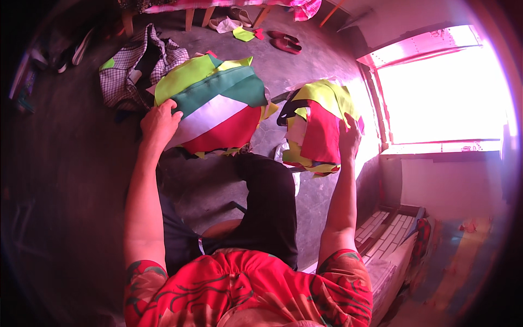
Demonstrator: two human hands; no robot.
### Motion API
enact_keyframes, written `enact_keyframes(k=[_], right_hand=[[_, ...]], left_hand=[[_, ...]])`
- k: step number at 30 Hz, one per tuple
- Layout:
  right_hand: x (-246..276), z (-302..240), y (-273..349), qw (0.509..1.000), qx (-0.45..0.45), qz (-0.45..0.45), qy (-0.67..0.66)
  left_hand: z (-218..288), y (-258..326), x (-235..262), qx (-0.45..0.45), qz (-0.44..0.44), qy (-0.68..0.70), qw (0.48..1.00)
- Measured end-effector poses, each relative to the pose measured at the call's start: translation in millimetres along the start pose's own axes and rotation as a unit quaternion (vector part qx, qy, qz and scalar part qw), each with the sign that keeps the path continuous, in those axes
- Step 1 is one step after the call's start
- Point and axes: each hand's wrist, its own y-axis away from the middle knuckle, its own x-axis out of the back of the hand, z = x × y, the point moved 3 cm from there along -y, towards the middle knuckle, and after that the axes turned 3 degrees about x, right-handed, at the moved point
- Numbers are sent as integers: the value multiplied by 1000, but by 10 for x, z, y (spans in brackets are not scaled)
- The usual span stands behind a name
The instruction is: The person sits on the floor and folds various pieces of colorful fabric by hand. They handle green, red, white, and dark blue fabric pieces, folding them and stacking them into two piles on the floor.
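Two heaps of coloured cloth pieces lie before me. On the left heap, lime, dark green [209, 94], white [204, 122] and red pieces overlap in slanting bands. My left hand [160, 124] is at this heap's left edge, its thumb and fingers closed on the dark green cloth. The smaller right heap has a yellow-green piece [324, 94] on top and a red piece [321, 133] below it. At that heap's right edge my right hand [350, 137] pinches the cloth; its fingertips meet the yellow-green piece, partly hidden from view.
A checked garment [121, 82] lies on the grey floor [76, 163] beyond the left heap. Dark red shoes [285, 42] and a lime scrap [243, 34] are farther off. A bright window [447, 95] is at the right, above a box-like piece with a brick pattern [384, 231].
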Motion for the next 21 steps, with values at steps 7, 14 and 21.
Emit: enact_keyframes(k=[7,14,21], right_hand=[[-280,415,-194,982,-7,-87,169],[-334,437,-342,975,44,-116,186],[-454,554,-397,973,39,-95,208]], left_hand=[[51,22,26,-19,23,-17,999],[62,33,48,-24,20,-27,999],[87,25,16,-34,20,-23,999]])
